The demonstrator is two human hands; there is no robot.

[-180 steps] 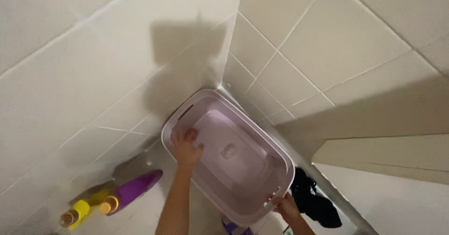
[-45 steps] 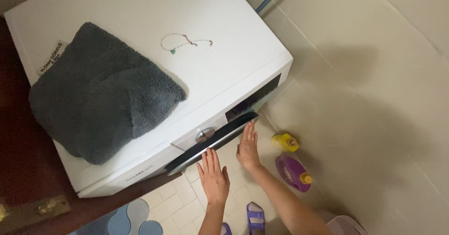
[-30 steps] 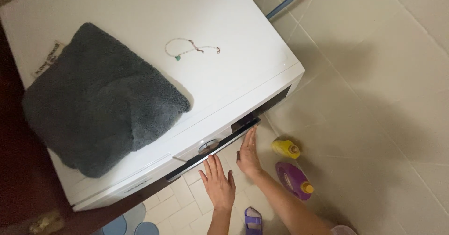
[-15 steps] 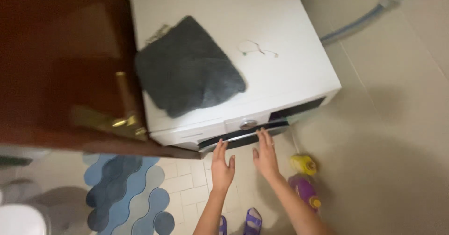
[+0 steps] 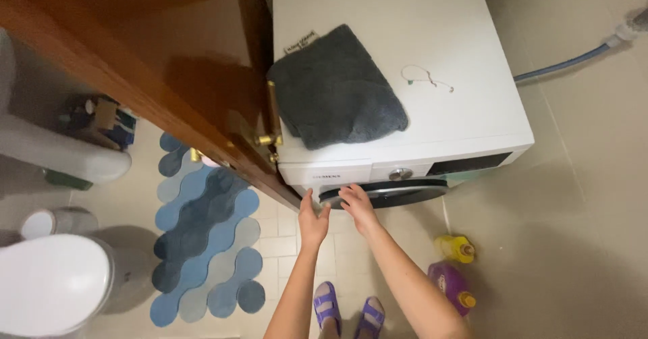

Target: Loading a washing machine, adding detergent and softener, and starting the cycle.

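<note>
Looking straight down here. Both hands are up against the front of a white washer, right at the dark round door under the control strip. The left hand is flat with fingers spread, not gripping anything, its fingertips just at the left edge of the door rim. The right hand is also spread out, fingers resting on the door's rim near the left side, nothing held in it. A silver knob sits just above the door, a bit right of the right hand.

On top of the washer there's a folded dark grey towel toward the left, and a thin little chain lying to the right of it, apart from the towel. A brown wooden door with a brass handle stands just beside the washer's left corner.

Down on the tiled floor: a blue scalloped mat to the left, a yellow bottle and a purple bottle to the right, near each other. Feet in purple sandals at the bottom. A grey hose runs along the floor at upper right.
</note>
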